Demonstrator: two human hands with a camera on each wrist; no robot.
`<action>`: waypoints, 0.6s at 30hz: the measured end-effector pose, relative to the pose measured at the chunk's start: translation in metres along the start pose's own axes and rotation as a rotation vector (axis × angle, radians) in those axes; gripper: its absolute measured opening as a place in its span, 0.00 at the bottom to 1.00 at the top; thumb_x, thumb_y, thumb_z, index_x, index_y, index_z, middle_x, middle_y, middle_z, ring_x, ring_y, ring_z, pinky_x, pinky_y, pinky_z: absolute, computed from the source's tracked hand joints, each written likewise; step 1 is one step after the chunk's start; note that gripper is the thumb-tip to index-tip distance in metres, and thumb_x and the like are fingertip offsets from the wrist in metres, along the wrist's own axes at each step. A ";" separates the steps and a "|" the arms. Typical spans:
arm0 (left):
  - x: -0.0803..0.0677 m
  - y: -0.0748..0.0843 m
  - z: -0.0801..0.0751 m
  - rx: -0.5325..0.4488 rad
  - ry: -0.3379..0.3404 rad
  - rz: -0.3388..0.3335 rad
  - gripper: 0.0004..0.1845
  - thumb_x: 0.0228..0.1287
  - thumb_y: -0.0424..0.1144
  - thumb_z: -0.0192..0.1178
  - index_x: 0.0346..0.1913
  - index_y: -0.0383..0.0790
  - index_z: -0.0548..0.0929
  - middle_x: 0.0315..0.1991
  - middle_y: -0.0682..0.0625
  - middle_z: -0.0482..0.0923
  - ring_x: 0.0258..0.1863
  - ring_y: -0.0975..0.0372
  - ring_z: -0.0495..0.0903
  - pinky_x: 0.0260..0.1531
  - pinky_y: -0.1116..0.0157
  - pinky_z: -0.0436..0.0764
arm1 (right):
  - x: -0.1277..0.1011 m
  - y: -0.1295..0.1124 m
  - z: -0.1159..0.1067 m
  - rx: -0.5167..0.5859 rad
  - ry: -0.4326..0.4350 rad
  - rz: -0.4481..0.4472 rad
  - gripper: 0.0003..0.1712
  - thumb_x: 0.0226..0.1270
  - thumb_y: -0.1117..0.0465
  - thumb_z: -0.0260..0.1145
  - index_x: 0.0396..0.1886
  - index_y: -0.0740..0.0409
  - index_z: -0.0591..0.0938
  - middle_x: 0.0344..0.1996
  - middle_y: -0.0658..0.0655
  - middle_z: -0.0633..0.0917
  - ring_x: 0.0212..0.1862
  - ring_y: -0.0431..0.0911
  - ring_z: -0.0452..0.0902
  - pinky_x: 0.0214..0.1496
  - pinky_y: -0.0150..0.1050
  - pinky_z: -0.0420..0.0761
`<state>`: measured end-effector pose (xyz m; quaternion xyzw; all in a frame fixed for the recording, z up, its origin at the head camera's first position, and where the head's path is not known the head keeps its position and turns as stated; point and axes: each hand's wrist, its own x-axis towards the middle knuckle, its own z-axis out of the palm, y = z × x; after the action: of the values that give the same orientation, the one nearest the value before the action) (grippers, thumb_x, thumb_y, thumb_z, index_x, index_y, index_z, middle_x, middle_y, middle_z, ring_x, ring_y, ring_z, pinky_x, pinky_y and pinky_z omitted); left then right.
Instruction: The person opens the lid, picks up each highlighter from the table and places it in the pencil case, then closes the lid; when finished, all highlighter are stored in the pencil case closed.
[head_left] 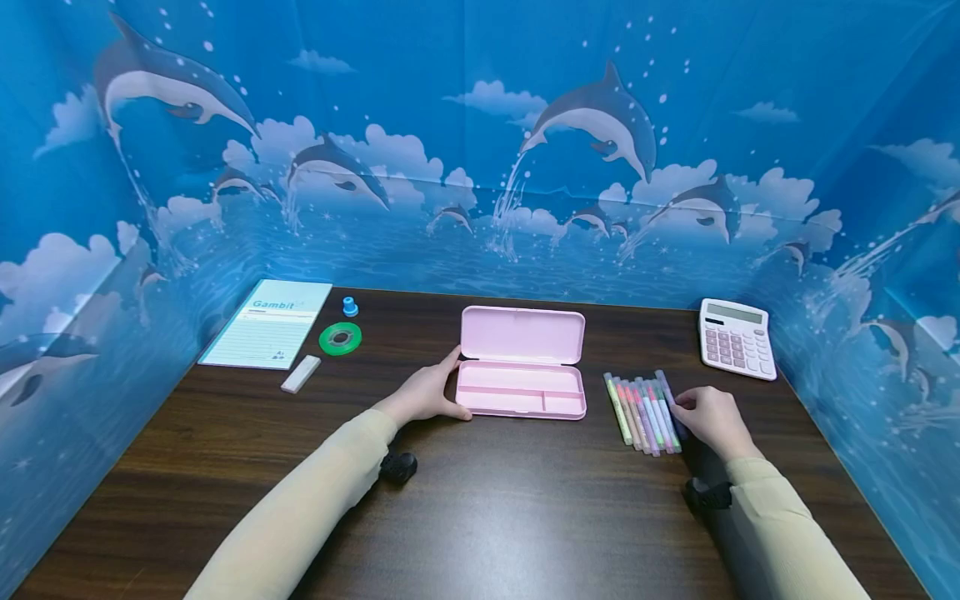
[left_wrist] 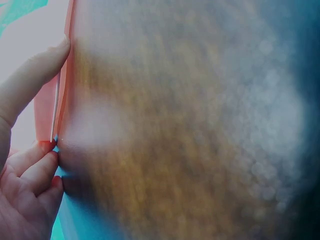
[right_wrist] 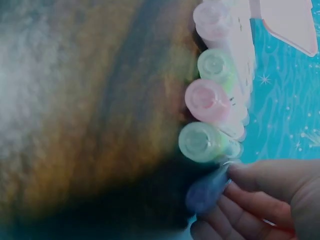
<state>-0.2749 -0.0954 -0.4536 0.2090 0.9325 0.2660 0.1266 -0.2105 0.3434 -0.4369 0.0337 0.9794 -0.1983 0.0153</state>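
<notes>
Surface [head_left: 525,517]: dark wood grain, faint sheen. Pencil case [head_left: 522,367]: smooth pink plastic, matt. Markers [head_left: 643,408] at 3 o'clock of it: translucent pastel plastic, glossy caps. Notepad [head_left: 268,323] at 10 o'clock: matt paper. Backdrop [head_left: 480,167]: creased printed cloth.

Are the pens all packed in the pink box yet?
Not yet. The pink pencil case lies open, steadied by the left hand, and its compartments show nothing inside. The right hand pinches the purple pen at the end of the row of highlighters, all on the table.
</notes>
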 end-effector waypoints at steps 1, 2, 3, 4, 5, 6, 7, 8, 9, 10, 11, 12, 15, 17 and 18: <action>0.000 0.000 0.000 -0.004 -0.001 0.002 0.64 0.45 0.54 0.74 0.76 0.38 0.42 0.69 0.40 0.62 0.65 0.50 0.67 0.62 0.53 0.67 | 0.000 0.001 0.000 -0.005 0.000 0.003 0.15 0.60 0.63 0.65 0.36 0.75 0.83 0.32 0.70 0.84 0.28 0.51 0.76 0.34 0.48 0.80; -0.001 0.000 0.000 -0.004 -0.002 0.005 0.64 0.45 0.54 0.74 0.76 0.38 0.42 0.69 0.41 0.62 0.65 0.50 0.67 0.62 0.53 0.67 | 0.000 0.002 -0.001 -0.012 -0.005 0.009 0.15 0.60 0.63 0.65 0.36 0.76 0.83 0.32 0.70 0.84 0.28 0.50 0.76 0.33 0.48 0.79; -0.001 -0.001 0.000 -0.005 -0.003 0.007 0.64 0.45 0.54 0.74 0.76 0.38 0.42 0.70 0.41 0.62 0.65 0.50 0.67 0.62 0.53 0.67 | 0.000 0.002 -0.001 -0.015 -0.012 0.020 0.16 0.60 0.63 0.65 0.36 0.76 0.83 0.32 0.71 0.84 0.28 0.50 0.75 0.32 0.47 0.79; -0.001 -0.001 0.000 -0.003 -0.001 0.009 0.63 0.45 0.54 0.74 0.76 0.38 0.42 0.70 0.41 0.62 0.65 0.50 0.67 0.62 0.53 0.67 | 0.000 0.003 -0.002 -0.013 -0.024 0.034 0.16 0.59 0.64 0.64 0.37 0.77 0.82 0.31 0.71 0.83 0.27 0.50 0.75 0.31 0.45 0.78; -0.001 -0.001 0.001 -0.003 0.001 0.010 0.63 0.45 0.54 0.74 0.76 0.38 0.42 0.70 0.41 0.62 0.65 0.50 0.67 0.62 0.53 0.67 | 0.000 0.003 -0.003 -0.013 -0.031 0.048 0.16 0.59 0.64 0.64 0.37 0.77 0.82 0.31 0.71 0.83 0.27 0.50 0.74 0.30 0.45 0.77; -0.001 -0.001 0.001 -0.003 0.002 0.011 0.63 0.45 0.54 0.74 0.76 0.38 0.42 0.70 0.41 0.62 0.65 0.50 0.67 0.62 0.53 0.67 | -0.001 0.003 -0.004 -0.013 -0.037 0.059 0.16 0.59 0.64 0.63 0.37 0.78 0.82 0.32 0.71 0.83 0.27 0.50 0.74 0.31 0.45 0.77; -0.001 -0.001 0.001 -0.003 0.003 0.011 0.63 0.45 0.54 0.74 0.76 0.38 0.42 0.70 0.41 0.62 0.65 0.50 0.67 0.62 0.53 0.67 | -0.001 0.003 -0.005 -0.013 -0.041 0.071 0.16 0.58 0.65 0.63 0.37 0.78 0.82 0.32 0.72 0.83 0.28 0.51 0.74 0.31 0.45 0.77; -0.001 -0.001 0.001 -0.002 0.003 0.011 0.63 0.45 0.54 0.74 0.76 0.38 0.42 0.70 0.41 0.61 0.65 0.50 0.67 0.62 0.53 0.67 | -0.002 0.003 -0.006 -0.011 -0.042 0.083 0.16 0.58 0.65 0.63 0.37 0.78 0.81 0.33 0.72 0.83 0.28 0.51 0.74 0.32 0.46 0.77; -0.001 -0.002 0.001 -0.002 0.003 0.011 0.63 0.45 0.54 0.74 0.76 0.38 0.42 0.70 0.41 0.61 0.65 0.50 0.67 0.62 0.53 0.67 | -0.002 0.002 -0.006 -0.008 -0.038 0.094 0.16 0.58 0.65 0.63 0.37 0.78 0.81 0.32 0.71 0.83 0.28 0.52 0.74 0.32 0.46 0.76; -0.001 -0.001 0.001 -0.001 0.003 0.011 0.63 0.45 0.54 0.74 0.76 0.38 0.42 0.70 0.41 0.62 0.65 0.50 0.67 0.62 0.54 0.67 | -0.003 0.002 -0.007 -0.009 -0.026 0.096 0.15 0.57 0.65 0.63 0.37 0.77 0.81 0.32 0.71 0.83 0.28 0.52 0.74 0.32 0.46 0.76; -0.001 -0.001 0.001 -0.002 0.003 0.011 0.63 0.45 0.54 0.74 0.76 0.38 0.42 0.70 0.41 0.62 0.65 0.50 0.67 0.62 0.53 0.67 | -0.003 0.002 -0.007 -0.011 -0.007 0.095 0.15 0.57 0.65 0.63 0.36 0.77 0.81 0.32 0.71 0.82 0.28 0.53 0.73 0.33 0.48 0.75; -0.001 -0.001 0.001 -0.003 0.003 0.011 0.64 0.45 0.54 0.74 0.76 0.38 0.42 0.70 0.41 0.62 0.65 0.50 0.67 0.62 0.53 0.67 | -0.004 0.002 -0.007 -0.011 0.009 0.095 0.14 0.57 0.65 0.63 0.36 0.76 0.81 0.31 0.70 0.82 0.28 0.53 0.73 0.33 0.48 0.75; 0.000 -0.001 0.002 -0.005 0.004 0.010 0.64 0.45 0.54 0.74 0.76 0.38 0.42 0.69 0.41 0.62 0.64 0.50 0.68 0.62 0.54 0.67 | -0.005 0.003 -0.008 -0.013 0.071 0.074 0.13 0.56 0.65 0.64 0.35 0.74 0.80 0.28 0.67 0.81 0.28 0.53 0.72 0.30 0.46 0.73; 0.000 -0.001 0.002 -0.008 0.004 0.009 0.64 0.45 0.53 0.74 0.76 0.38 0.42 0.69 0.41 0.62 0.64 0.50 0.68 0.62 0.54 0.67 | -0.005 0.002 -0.008 -0.017 0.108 0.050 0.12 0.55 0.65 0.65 0.35 0.72 0.79 0.28 0.66 0.80 0.28 0.53 0.72 0.29 0.44 0.71; 0.000 -0.001 0.002 -0.010 0.006 0.010 0.64 0.45 0.53 0.74 0.76 0.38 0.42 0.69 0.41 0.62 0.64 0.50 0.68 0.62 0.54 0.67 | -0.005 0.001 -0.008 -0.018 0.121 0.040 0.12 0.55 0.65 0.66 0.35 0.71 0.79 0.27 0.65 0.79 0.28 0.53 0.71 0.29 0.43 0.71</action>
<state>-0.2743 -0.0956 -0.4556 0.2122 0.9305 0.2717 0.1236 -0.2055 0.3471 -0.4298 0.0653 0.9794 -0.1868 -0.0396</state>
